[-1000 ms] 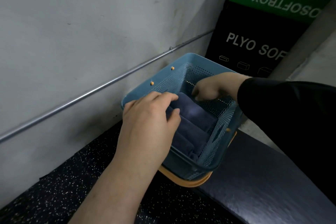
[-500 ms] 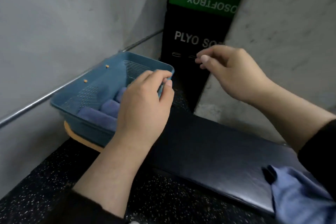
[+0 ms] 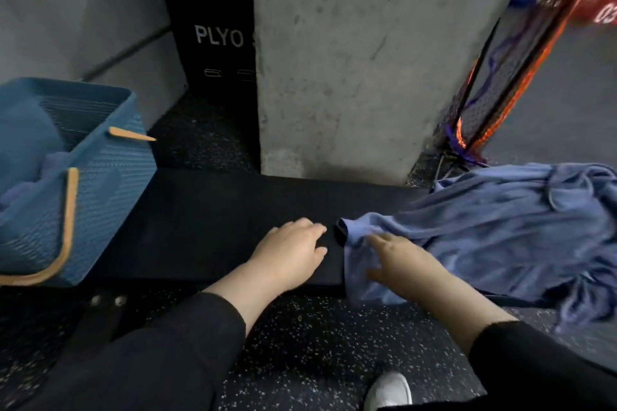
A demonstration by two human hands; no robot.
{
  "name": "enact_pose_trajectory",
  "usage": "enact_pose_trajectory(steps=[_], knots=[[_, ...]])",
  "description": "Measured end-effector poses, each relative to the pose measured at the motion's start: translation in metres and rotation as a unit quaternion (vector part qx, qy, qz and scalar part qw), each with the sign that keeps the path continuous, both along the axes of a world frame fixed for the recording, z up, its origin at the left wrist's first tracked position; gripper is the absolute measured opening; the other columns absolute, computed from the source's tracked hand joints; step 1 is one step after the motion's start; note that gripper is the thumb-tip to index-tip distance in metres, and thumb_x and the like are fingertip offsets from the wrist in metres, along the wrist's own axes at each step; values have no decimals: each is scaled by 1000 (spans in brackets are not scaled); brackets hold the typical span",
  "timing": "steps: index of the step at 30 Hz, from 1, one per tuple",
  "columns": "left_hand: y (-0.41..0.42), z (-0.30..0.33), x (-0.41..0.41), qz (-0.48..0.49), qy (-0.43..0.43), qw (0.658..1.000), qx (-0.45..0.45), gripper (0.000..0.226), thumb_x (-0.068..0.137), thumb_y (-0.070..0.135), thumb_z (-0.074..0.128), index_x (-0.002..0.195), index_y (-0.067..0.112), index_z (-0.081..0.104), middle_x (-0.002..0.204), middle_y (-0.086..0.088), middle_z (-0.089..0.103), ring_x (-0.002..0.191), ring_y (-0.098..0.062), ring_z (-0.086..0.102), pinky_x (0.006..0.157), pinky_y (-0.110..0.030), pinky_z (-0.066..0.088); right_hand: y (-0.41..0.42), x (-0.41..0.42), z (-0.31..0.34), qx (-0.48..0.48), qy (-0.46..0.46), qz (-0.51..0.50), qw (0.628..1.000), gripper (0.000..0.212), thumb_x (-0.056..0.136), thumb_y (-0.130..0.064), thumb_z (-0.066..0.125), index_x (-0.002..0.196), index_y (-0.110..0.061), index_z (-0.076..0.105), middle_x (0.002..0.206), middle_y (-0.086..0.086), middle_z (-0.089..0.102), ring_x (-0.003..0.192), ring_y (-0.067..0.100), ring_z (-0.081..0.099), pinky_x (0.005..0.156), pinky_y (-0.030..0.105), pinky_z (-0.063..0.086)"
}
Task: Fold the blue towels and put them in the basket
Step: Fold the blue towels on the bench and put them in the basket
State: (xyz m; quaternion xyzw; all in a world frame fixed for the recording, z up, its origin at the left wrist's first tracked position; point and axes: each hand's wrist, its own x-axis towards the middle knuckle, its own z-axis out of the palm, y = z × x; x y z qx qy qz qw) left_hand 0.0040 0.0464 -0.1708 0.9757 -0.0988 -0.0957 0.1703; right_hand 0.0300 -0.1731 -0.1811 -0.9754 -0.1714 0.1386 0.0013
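A heap of loose blue towels (image 3: 494,230) lies on the right end of a dark padded bench (image 3: 207,220) and hangs over its front edge. My right hand (image 3: 400,260) rests on the near corner of the heap, fingers spread, not visibly gripping. My left hand (image 3: 290,253) lies flat and open on the bare bench just left of the towels. The blue perforated basket (image 3: 100,183) with tan handles stands at the bench's left end, with folded blue towels (image 3: 50,160) partly visible inside.
A concrete pillar (image 3: 350,60) rises directly behind the bench. A black and green plyo box (image 3: 213,43) stands behind the basket. Orange and purple straps (image 3: 484,103) hang at the right. Speckled rubber floor and a white shoe (image 3: 389,390) are below.
Both hands left the basket and moved right and down to the bench. The view swung right, bringing the towel heap into sight; my right hand now touches it.
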Motion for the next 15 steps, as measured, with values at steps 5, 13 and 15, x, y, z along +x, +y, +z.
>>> enact_pose_trajectory(steps=[5,13,15], knots=[[-20,-24,11,-16,57,998,23,51,105,41,43,153,27,37,157,5,39,142,-20,38,113,-42,34,-4,9,-27,-6,-64,-1,998,25,98,-33,51,118,-23,61,119,3,54,114,27,54,85,39,46],[-40,-17,35,219,71,885,-405,41,100,54,45,129,31,63,133,3,65,121,-17,61,109,-45,46,9,25,7,330,-84,-137,930,11,100,-28,53,98,-19,48,72,0,58,70,26,56,61,37,37],[-43,-6,37,231,46,835,-497,43,104,44,46,145,31,49,145,7,54,131,-9,53,113,-38,43,7,23,26,396,-96,-130,904,7,99,-27,54,98,-22,51,75,-3,63,73,19,58,66,35,40]])
